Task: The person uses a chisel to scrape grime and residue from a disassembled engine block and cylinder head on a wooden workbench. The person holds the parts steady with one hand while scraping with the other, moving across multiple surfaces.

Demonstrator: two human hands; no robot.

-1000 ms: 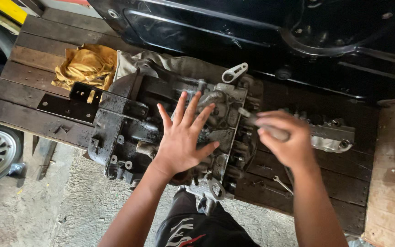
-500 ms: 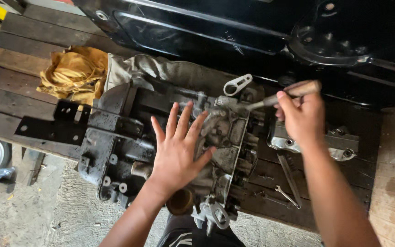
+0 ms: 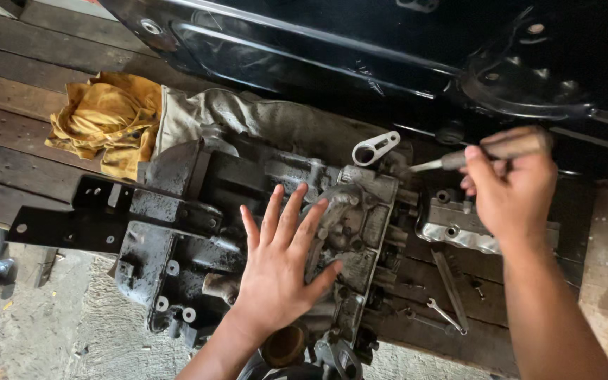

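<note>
Two hands, left (image 3: 279, 271) flat on gearbox (image 3: 262, 225), right (image 3: 511, 190) gripping tool (image 3: 483, 151)

Both forearms are bare, with no sleeves, gloves, rings or watch (grime smudges the left hand (image 3: 276, 278) and right hand (image 3: 511, 193)).

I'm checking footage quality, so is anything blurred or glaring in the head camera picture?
Head view: the right hand and its wooden-handled tool are slightly motion-blurred; the left hand on the greasy gearbox casing is sharp; the black panel shows streaky glare.
</note>
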